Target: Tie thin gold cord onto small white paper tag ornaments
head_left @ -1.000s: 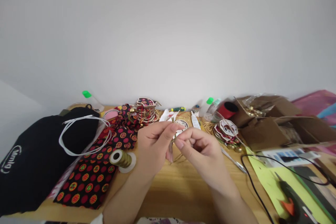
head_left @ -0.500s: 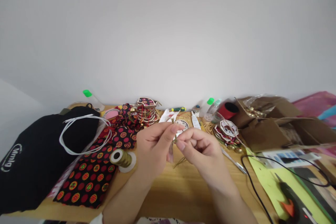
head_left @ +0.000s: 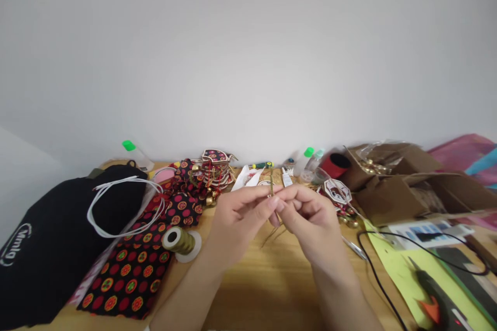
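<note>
Thumb and fingers of my left hand (head_left: 243,220) pinch a thin olive-gold cord (head_left: 272,181) above the middle of the table. My right hand (head_left: 308,217) pinches the same cord close beside it, and the two thumb tips touch or nearly touch. One stretch of cord stands up above the fingers, while loose ends hang below the hands. Whatever knot or loop sits between the fingertips is hidden. To the left of my left hand, a spool of olive cord (head_left: 184,243) stands on the wooden table (head_left: 264,289).
At left lie patterned fabric (head_left: 124,279), a black bag (head_left: 66,232) and a coil of white tubing (head_left: 91,207). Decorated pendants (head_left: 215,165) are heaped behind. Cardboard boxes (head_left: 388,196), a pen (head_left: 354,248) and a glue gun (head_left: 435,289) with a black cable (head_left: 378,279) are at right.
Both hands have shifted slightly right and drawn closer together at the fingertips. The cord now stands upright above them. The camera view has tilted a little.
</note>
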The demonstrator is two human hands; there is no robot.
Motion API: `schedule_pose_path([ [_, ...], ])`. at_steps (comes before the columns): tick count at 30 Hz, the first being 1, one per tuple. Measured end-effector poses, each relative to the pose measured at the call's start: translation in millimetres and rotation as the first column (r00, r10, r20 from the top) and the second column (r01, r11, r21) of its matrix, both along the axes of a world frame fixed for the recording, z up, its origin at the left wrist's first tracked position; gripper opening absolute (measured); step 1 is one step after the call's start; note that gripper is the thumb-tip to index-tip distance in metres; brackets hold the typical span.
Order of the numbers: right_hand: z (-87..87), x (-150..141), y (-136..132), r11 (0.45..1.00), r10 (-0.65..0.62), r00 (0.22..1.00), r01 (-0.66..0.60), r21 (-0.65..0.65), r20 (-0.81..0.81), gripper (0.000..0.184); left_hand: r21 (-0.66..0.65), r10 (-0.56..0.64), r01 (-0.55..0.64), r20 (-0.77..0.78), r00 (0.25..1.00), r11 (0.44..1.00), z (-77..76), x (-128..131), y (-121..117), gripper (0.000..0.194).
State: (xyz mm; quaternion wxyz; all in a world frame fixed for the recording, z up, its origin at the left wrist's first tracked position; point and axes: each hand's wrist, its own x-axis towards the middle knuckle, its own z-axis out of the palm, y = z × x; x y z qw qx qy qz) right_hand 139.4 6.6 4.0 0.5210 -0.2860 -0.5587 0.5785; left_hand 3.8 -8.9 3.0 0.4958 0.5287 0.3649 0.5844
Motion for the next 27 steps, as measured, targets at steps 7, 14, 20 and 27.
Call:
schedule_pose_path([
  [7, -0.1, -1, -4, 0.997, -0.007, 1.0, 0.006, 0.081, 0.011, 0.011, -0.056, -0.086, 0.092, 0.102, 0.991, 0.994, -5.0, 2, 5, 0.023],
  [14, 4.8, 1, -4, 0.995, -0.006, 0.999, 0.001, 0.1, 0.049, 0.016, -0.039, 0.042, -0.039, 0.085, 0.995, 0.998, -3.8, 3, 4, 0.016],
  [20, 2.7, 8, 5, 0.999, -0.039, 0.986, 0.043, -0.02, 0.162, 0.019, -0.067, 0.072, -0.066, 0.088, 0.994, 0.996, -4.0, -2, 9, 0.025],
  [27, 2.2, 10, 9, 0.972, -0.233, 0.915, 0.22, 0.079, 0.329, 0.02, -0.159, 0.087, -0.06, 0.169, 0.982, 0.985, -7.2, -3, 10, 0.017],
])
